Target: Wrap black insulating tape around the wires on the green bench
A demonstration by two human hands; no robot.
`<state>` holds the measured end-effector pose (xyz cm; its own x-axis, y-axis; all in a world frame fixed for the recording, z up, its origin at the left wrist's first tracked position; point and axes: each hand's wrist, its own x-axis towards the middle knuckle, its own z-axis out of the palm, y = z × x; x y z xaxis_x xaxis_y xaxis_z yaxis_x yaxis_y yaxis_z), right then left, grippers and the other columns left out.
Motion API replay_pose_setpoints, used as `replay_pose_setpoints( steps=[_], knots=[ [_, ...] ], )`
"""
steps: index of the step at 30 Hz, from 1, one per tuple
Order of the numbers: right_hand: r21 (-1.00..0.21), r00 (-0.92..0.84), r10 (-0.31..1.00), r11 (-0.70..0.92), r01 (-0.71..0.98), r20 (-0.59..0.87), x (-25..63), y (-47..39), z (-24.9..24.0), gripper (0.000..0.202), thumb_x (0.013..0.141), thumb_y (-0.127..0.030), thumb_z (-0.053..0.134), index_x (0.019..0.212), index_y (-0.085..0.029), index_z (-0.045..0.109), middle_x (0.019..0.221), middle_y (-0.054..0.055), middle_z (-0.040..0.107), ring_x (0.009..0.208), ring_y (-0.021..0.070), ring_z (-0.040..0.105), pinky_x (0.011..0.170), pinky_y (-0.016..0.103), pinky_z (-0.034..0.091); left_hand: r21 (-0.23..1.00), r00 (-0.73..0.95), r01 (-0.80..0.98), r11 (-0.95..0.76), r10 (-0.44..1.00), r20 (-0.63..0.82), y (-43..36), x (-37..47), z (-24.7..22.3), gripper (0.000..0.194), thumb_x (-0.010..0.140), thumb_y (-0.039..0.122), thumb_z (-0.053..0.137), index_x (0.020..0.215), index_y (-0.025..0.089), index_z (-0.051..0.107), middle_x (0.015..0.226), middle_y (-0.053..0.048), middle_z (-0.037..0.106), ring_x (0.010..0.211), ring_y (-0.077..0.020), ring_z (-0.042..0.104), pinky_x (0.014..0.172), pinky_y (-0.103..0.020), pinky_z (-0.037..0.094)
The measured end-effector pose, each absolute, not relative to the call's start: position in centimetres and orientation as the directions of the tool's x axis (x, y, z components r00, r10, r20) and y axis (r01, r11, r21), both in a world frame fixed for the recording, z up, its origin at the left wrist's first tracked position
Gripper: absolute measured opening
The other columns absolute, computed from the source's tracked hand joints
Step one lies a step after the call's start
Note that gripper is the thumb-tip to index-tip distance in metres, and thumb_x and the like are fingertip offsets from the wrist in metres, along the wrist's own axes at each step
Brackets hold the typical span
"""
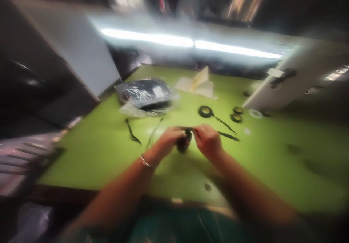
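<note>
Over the middle of the green table my left hand (172,137), with a bangle at its wrist, is closed on a dark roundish object (184,144). Blur hides what kind of object it is; it could be a roll of black tape. My right hand (208,138) is closed close beside it, its fingers pinching a thin black strip (188,128) that spans the gap between both hands. Just right of that hand, a flat black strip (229,136) lies on the table. Beyond it rests a black tape roll (205,111) with a looped black cord (224,123) beside it.
A clear plastic bag (147,94) with dark contents lies at the back left, near a short black strap (133,131). Folded paper (200,83) stands behind. Small tape rolls (236,117) and a white ring (255,113) sit by the right panel (283,79).
</note>
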<state>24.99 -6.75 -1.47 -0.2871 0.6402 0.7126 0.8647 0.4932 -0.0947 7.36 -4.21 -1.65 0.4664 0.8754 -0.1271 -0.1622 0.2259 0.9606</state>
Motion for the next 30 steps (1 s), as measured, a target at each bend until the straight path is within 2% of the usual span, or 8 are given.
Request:
replay_pose_setpoints(
  steps=[5,11,17,20,22,24,27,30],
  knots=[
    [-0.095,-0.294,0.645,0.497,0.863,0.705,24.9,-6.9,-1.3,0.018,0.092,-0.021,0.047,0.081,-0.019,0.060,0.070,0.005,0.059,0.067,0.0178,0.051,0.063,0.028,0.039,0.973,0.471,-0.147,0.177,0.878,-0.088,-4.3,7.4,-1.6,0.018,0.075,0.024,0.061,0.081,0.010,0.069,0.059,-0.004,0.062,0.050,-0.0123,0.055,0.049,-0.024,0.044],
    [-0.069,-0.309,0.622,0.507,0.859,0.719,24.5,-7.1,-1.3,0.016,0.092,-0.020,0.048,0.081,-0.019,0.060,0.067,0.004,0.057,0.065,0.0170,0.049,0.062,0.027,0.038,0.996,0.304,-0.048,0.078,0.951,-0.060,-4.8,7.9,-1.4,0.035,0.073,0.044,0.072,0.087,0.012,0.069,0.052,0.001,0.055,0.040,-0.0076,0.044,0.040,-0.021,0.035],
    [0.018,-0.337,0.555,0.502,0.865,0.760,24.5,-7.1,-1.5,0.016,0.092,-0.016,0.047,0.084,-0.018,0.060,0.067,0.004,0.057,0.066,0.0173,0.048,0.063,0.027,0.039,0.989,0.304,-0.121,0.090,0.951,-0.049,-5.0,8.0,-1.5,0.032,0.072,0.043,0.073,0.082,0.013,0.070,0.046,0.003,0.052,0.039,-0.0075,0.044,0.042,-0.021,0.036],
    [0.009,-0.333,0.558,0.503,0.864,0.761,24.5,-7.0,-1.6,0.016,0.092,-0.016,0.048,0.085,-0.017,0.061,0.067,0.004,0.058,0.066,0.0175,0.049,0.063,0.028,0.040,0.988,0.296,-0.140,0.070,0.955,-0.026,-5.0,8.1,-1.6,0.030,0.075,0.044,0.070,0.079,0.014,0.069,0.046,0.002,0.052,0.040,-0.0074,0.044,0.042,-0.021,0.036],
    [-0.075,-0.296,0.596,0.518,0.852,0.747,24.5,-7.0,-1.6,0.015,0.091,-0.017,0.049,0.084,-0.017,0.062,0.069,0.005,0.060,0.068,0.0176,0.052,0.064,0.028,0.042,0.989,0.266,-0.138,0.044,0.964,-0.005,-4.9,8.1,-1.7,0.029,0.076,0.043,0.069,0.079,0.014,0.069,0.048,0.002,0.053,0.041,-0.0073,0.044,0.042,-0.021,0.036],
    [-0.250,-0.253,0.679,0.550,0.797,0.689,24.5,-6.9,-1.4,0.011,0.090,-0.019,0.052,0.086,-0.018,0.062,0.075,0.005,0.064,0.071,0.0170,0.056,0.065,0.027,0.044,0.994,0.226,-0.113,-0.003,0.974,0.029,-4.8,8.1,-1.6,0.026,0.075,0.039,0.070,0.079,0.013,0.069,0.054,0.001,0.056,0.045,-0.0077,0.046,0.044,-0.021,0.036],
    [-0.533,-0.287,0.820,0.548,0.645,0.496,24.7,-6.7,-0.7,0.013,0.088,-0.017,0.053,0.094,-0.020,0.063,0.085,0.002,0.069,0.074,0.0144,0.061,0.067,0.025,0.046,0.989,0.182,-0.038,-0.141,0.972,0.146,-4.7,8.0,-1.3,0.020,0.073,0.032,0.072,0.078,0.013,0.069,0.067,-0.003,0.063,0.055,-0.0093,0.052,0.049,-0.021,0.040],
    [-0.598,-0.353,0.853,0.521,0.609,0.384,25.0,-6.5,-0.2,0.015,0.088,-0.016,0.051,0.091,-0.020,0.065,0.083,0.002,0.070,0.073,0.0138,0.062,0.067,0.024,0.046,0.965,0.197,0.024,-0.262,0.947,0.253,-4.7,8.0,-1.1,0.018,0.073,0.030,0.071,0.077,0.013,0.069,0.077,-0.006,0.066,0.059,-0.0100,0.054,0.053,-0.021,0.043]
  ],
)
